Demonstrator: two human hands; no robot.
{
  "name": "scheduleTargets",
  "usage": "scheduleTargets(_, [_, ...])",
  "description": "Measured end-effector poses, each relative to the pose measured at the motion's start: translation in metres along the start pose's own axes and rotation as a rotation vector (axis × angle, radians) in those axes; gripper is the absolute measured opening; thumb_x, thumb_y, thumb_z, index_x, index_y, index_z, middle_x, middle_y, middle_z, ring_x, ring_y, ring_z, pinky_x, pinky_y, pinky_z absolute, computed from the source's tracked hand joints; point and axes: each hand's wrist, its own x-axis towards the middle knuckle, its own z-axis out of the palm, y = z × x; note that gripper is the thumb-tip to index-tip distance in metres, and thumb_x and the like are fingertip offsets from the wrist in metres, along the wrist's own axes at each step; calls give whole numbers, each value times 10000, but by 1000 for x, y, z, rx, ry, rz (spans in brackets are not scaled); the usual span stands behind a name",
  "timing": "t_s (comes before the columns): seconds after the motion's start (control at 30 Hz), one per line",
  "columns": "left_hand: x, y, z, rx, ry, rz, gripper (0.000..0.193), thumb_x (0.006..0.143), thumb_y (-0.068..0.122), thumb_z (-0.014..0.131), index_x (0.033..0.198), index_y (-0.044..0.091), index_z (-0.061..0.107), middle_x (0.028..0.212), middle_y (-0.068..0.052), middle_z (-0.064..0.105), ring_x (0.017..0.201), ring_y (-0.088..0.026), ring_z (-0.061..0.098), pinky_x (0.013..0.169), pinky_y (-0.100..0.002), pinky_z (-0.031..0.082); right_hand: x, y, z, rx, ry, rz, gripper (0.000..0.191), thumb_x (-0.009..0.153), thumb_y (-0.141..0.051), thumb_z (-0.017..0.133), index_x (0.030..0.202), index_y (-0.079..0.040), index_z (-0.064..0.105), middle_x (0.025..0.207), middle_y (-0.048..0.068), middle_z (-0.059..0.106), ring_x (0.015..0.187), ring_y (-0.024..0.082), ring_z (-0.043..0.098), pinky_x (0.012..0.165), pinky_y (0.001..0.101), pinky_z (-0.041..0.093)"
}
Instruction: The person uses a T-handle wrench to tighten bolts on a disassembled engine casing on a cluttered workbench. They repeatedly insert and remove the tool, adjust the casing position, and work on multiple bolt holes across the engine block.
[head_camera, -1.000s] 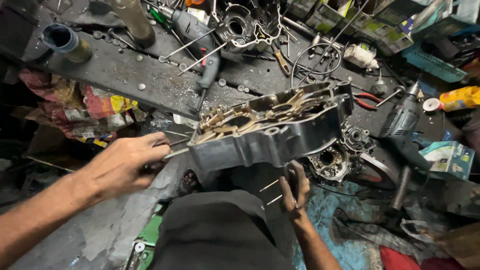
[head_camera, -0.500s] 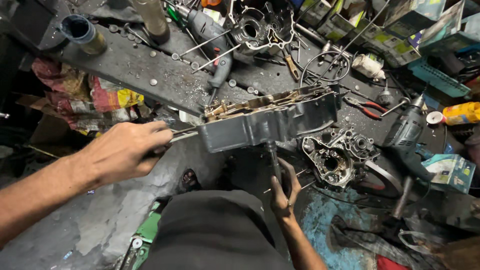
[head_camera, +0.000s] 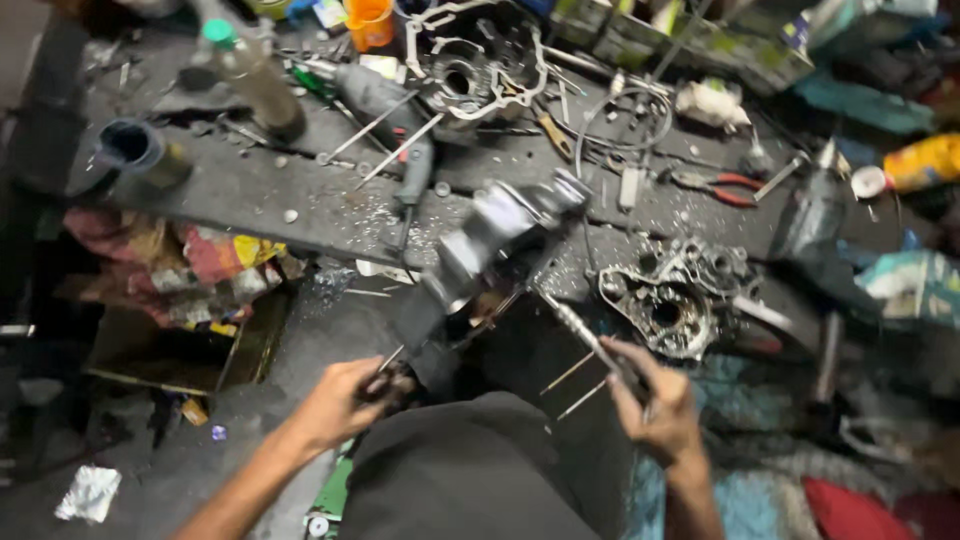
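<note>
Head view, nearest me: my left hand (head_camera: 345, 400) grips a stud end and my right hand (head_camera: 650, 405) clenches a threaded shaft (head_camera: 585, 335), the blurred crankcase half (head_camera: 490, 250) tilted between them — work looks unfinished, another case half (head_camera: 670, 295) lying loose beyond.

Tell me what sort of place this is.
Probably a small engine repair workshop: both hands, left hand and right hand, turn an engine case; another case half, a power drill and pliers litter the workbench.
</note>
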Motion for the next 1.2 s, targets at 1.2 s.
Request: scheduleTargets(1.2, [71, -91, 113, -625, 217, -715, 429, 904, 264, 771, 857, 154, 359, 614, -18, 557, 451, -89, 528, 368, -292, 485, 255, -15, 31, 639, -1098, 192, 489, 736, 150, 550, 1188, -28, 615, 732, 59, 562, 659, 96, 544, 613, 256, 463])
